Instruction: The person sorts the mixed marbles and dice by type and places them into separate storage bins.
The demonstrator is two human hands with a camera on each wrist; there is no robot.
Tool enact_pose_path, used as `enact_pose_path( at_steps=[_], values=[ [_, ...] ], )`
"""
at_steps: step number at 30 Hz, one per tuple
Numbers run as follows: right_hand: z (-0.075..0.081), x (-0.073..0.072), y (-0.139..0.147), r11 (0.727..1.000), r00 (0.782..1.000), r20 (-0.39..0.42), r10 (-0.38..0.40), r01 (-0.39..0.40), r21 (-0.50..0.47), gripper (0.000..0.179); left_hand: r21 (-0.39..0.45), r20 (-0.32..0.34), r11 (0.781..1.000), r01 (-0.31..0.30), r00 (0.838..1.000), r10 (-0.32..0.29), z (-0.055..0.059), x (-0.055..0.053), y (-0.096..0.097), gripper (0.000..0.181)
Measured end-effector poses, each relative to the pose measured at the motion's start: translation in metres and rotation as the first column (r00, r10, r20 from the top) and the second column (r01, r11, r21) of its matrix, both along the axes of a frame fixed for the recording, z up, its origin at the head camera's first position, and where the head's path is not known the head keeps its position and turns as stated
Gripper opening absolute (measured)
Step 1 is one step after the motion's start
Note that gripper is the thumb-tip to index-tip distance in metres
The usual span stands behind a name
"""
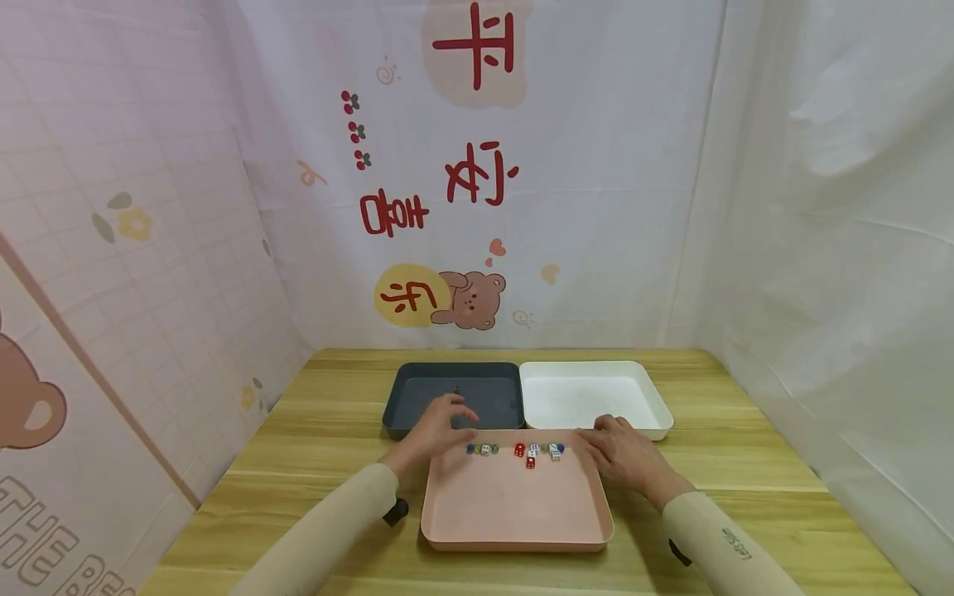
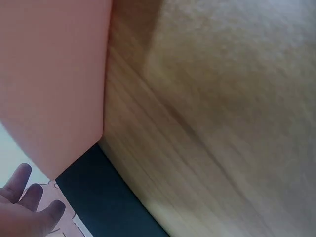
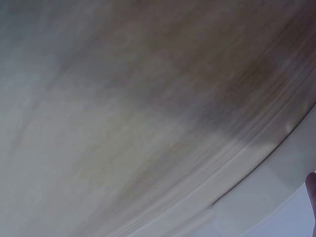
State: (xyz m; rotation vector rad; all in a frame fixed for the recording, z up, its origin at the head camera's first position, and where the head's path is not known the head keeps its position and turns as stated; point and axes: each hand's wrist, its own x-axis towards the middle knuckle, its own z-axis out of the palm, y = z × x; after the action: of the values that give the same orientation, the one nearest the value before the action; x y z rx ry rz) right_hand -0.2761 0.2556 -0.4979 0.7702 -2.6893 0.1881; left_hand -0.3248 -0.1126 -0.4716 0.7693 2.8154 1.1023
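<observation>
My left hand (image 1: 441, 424) is over the front edge of the dark grey tray (image 1: 417, 372), fingers spread apart and nothing visible between them. A small dark thing (image 1: 457, 389) shows just beyond its fingertips. In the left wrist view its fingers (image 2: 30, 196) stand loosely apart. My right hand (image 1: 624, 454) rests at the back right corner of the pink tray (image 1: 517, 513), fingers loosely bent over the rim. Along that tray's back lie red dice (image 1: 531, 463), white dice (image 1: 486, 450) and small blue and green balls (image 1: 495, 449).
A white tray (image 1: 589, 397) stands beside the dark one, right behind the pink tray. All three sit on a wood-grain table (image 1: 745, 463). Printed white cloth (image 1: 596, 165) hangs behind the table and at both sides.
</observation>
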Motion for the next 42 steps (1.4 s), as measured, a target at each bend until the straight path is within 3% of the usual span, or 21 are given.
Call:
enact_pose_path(
  at_steps=[5, 14, 26, 31, 36, 42],
  values=[
    [-0.001, 0.0, 0.001, 1.0, 1.0, -0.008, 0.003, -0.003, -0.005, 0.031, -0.071, -0.042, 0.997, 0.015, 0.999, -0.018, -0.004, 0.002, 0.005, 0.014],
    [-0.002, 0.0, 0.0, 1.0, 1.0, -0.017, 0.003, -0.003, -0.001, 0.031, -0.175, -0.077, 0.983, 0.047, 0.995, -0.061, -0.011, 0.007, 0.013, 0.019],
    [-0.003, 0.0, 0.001, 1.0, 1.0, -0.028, 0.005, -0.005, -0.001, 0.031, -0.318, -0.165, 0.945, 0.072, 0.978, -0.13, -0.019, 0.008, 0.018, 0.023],
    [-0.003, 0.0, 0.0, 1.0, 0.999, -0.031, 0.006, -0.006, 0.008, 0.031, -0.308, -0.179, 0.948, 0.078, 0.974, -0.138, -0.022, 0.007, 0.019, 0.015],
    [-0.002, 0.001, 0.0, 1.0, 0.999, -0.046, 0.007, -0.006, 0.022, 0.031, -0.307, -0.155, 0.949, 0.068, 0.981, -0.12, -0.018, 0.01, 0.021, 0.014],
    [-0.001, 0.001, 0.0, 1.0, 0.998, -0.057, 0.016, -0.015, 0.016, 0.03, -0.323, -0.169, 0.944, 0.069, 0.977, -0.13, -0.017, 0.012, 0.022, 0.013]
  ],
)
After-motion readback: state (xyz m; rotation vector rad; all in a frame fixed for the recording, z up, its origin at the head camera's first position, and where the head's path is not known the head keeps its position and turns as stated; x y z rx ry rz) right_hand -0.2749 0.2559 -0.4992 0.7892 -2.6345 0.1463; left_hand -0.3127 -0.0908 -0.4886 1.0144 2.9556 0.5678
